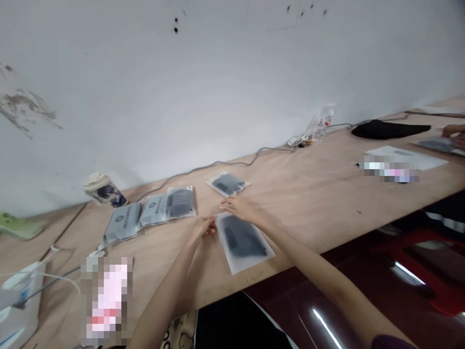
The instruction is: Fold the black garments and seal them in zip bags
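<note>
A frosted plastic bag [245, 242] with a dark folded item and a dark label inside lies flat on the table before me. At its far left corner my left hand [204, 226] has its fingers curled in, gripping the edge. My right hand [238, 207] reaches over the bag's far edge, fingers bent and closed on it near the same corner. Just beyond the right hand lies another packed bag [228, 184]. To the left, a third packed bag [180, 202] overlaps a row of grey printed bags [124, 222].
A lidded paper cup [104, 189] leans near the wall. A grey cable [218, 163] runs along the wall's foot. At left are a white power strip [27, 300] and a green case [20, 226]. A black cloth [388, 129] and another person's hand [456, 135] are at far right.
</note>
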